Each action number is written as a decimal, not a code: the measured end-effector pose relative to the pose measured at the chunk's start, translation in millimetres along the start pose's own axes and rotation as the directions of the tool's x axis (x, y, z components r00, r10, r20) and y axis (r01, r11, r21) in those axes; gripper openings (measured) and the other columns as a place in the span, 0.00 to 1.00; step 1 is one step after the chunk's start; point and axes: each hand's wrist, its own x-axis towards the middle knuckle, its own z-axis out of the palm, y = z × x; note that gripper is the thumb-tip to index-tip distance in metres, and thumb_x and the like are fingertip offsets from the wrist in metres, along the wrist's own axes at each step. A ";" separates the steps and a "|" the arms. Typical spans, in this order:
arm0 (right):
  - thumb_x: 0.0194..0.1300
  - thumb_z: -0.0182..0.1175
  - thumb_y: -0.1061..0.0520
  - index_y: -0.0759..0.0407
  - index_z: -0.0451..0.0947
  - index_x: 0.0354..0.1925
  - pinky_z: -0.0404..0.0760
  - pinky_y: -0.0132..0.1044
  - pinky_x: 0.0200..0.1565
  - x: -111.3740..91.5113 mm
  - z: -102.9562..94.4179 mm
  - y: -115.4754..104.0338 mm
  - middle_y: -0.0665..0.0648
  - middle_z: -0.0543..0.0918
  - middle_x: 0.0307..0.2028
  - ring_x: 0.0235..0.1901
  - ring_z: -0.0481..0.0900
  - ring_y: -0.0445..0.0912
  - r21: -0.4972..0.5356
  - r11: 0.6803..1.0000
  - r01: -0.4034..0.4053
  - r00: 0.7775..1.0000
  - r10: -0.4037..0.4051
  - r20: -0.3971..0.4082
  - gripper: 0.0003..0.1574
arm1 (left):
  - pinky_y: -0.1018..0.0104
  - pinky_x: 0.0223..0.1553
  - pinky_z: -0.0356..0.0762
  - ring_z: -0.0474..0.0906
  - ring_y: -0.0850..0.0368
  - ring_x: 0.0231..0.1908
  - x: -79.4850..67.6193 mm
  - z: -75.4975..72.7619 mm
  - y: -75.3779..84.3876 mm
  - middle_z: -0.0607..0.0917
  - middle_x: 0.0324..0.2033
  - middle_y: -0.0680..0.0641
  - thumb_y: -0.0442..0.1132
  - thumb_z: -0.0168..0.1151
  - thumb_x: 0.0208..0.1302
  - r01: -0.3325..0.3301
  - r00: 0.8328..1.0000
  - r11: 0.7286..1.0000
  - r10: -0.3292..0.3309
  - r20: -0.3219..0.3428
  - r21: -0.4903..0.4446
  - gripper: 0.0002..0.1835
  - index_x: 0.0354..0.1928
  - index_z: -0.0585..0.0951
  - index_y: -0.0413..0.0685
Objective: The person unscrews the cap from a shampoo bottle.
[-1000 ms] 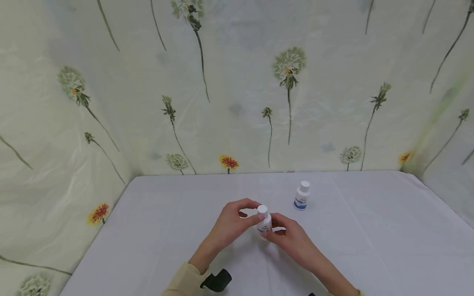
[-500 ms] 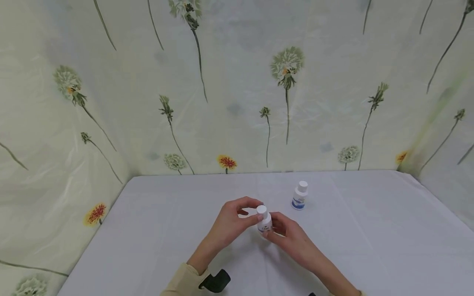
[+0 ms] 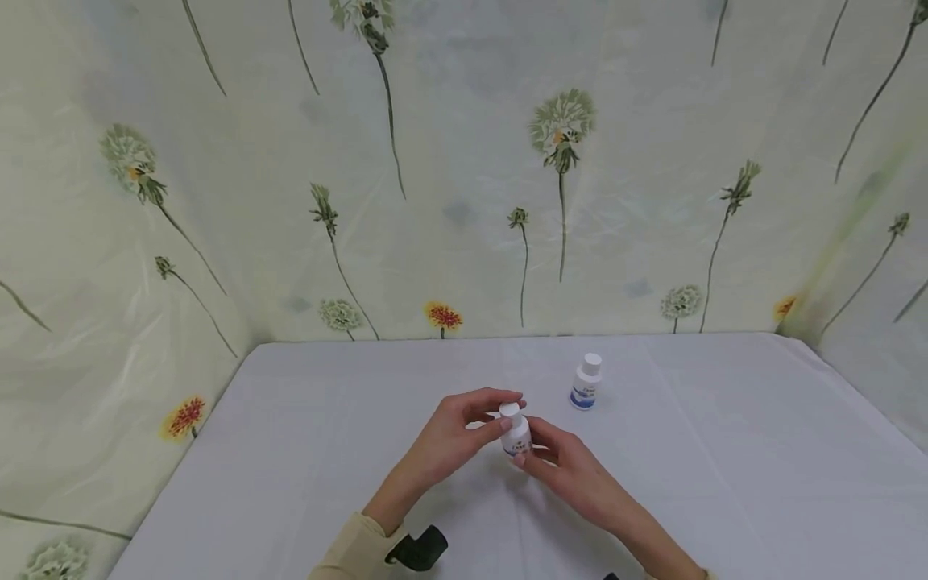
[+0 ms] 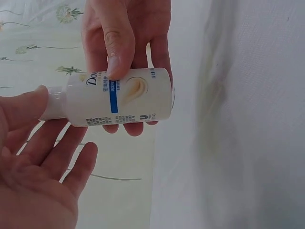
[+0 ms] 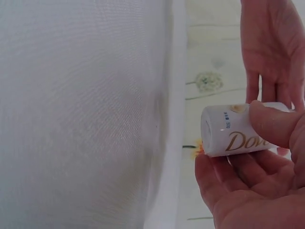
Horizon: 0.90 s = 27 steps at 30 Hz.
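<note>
The right hand (image 5: pixel 255 202) gripped a white Dove bottle (image 5: pixel 220 136), its thumb covering the end of the gold lettering (image 5: pixel 242 142) and its fingers beneath. The left hand (image 5: pixel 272 45) was by the bottle's far end, before a flower-printed backdrop (image 5: pixel 209 52).

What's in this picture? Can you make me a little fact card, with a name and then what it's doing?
Left hand: pinches the white cap of the held bottle
Right hand: grips the held bottle's body
Second bottle: stands upright on the white cloth, farther away and to the right
Backdrop: printed with flowers
Bottle count: two
</note>
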 end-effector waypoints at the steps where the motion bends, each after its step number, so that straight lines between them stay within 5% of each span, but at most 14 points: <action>1: 0.68 0.62 0.54 0.58 0.69 0.66 0.73 0.48 0.59 0.3 0.0 0.2 0.58 0.76 0.60 0.59 0.74 0.53 -0.003 1.000 -0.006 1.000 0.006 0.005 0.31 | 0.59 0.54 0.75 0.78 0.62 0.52 -0.1 0.0 0.2 0.84 0.51 0.59 0.40 0.63 0.68 0.000 1.000 1.000 0.000 0.009 -0.001 0.17 0.58 0.81 0.57; 9: 0.68 0.63 0.57 0.65 0.67 0.67 0.76 0.40 0.56 -1.0 1.1 2.5 0.62 0.76 0.58 0.57 0.74 0.55 0.049 0.998 0.041 0.999 -0.042 0.024 0.33 | 0.53 0.54 0.75 0.82 0.59 0.48 -4.0 1.5 9.1 0.87 0.46 0.55 0.35 0.67 0.64 0.088 0.994 0.996 -0.089 -0.061 -0.015 0.16 0.53 0.84 0.52; 17: 0.65 0.66 0.58 0.61 0.71 0.65 0.79 0.42 0.52 -1.7 3.3 -3.9 0.58 0.80 0.53 0.51 0.79 0.51 -0.058 0.998 0.019 0.996 -0.024 -0.087 0.32 | 0.60 0.49 0.79 0.84 0.57 0.46 -8.7 2.2 39.5 0.88 0.41 0.47 0.31 0.69 0.59 0.120 0.978 0.990 -0.132 -0.162 -0.080 0.14 0.48 0.85 0.41; 27: 0.60 0.70 0.56 0.54 0.77 0.59 0.76 0.47 0.55 -3.3 1.1 -8.5 0.50 0.82 0.47 0.48 0.77 0.45 -0.126 0.991 -0.053 0.988 0.034 -0.148 0.28 | 0.68 0.47 0.78 0.82 0.56 0.44 -3.8 0.6 5.4 0.87 0.43 0.50 0.34 0.69 0.61 0.119 0.986 0.984 -0.133 -0.102 -0.131 0.15 0.51 0.83 0.44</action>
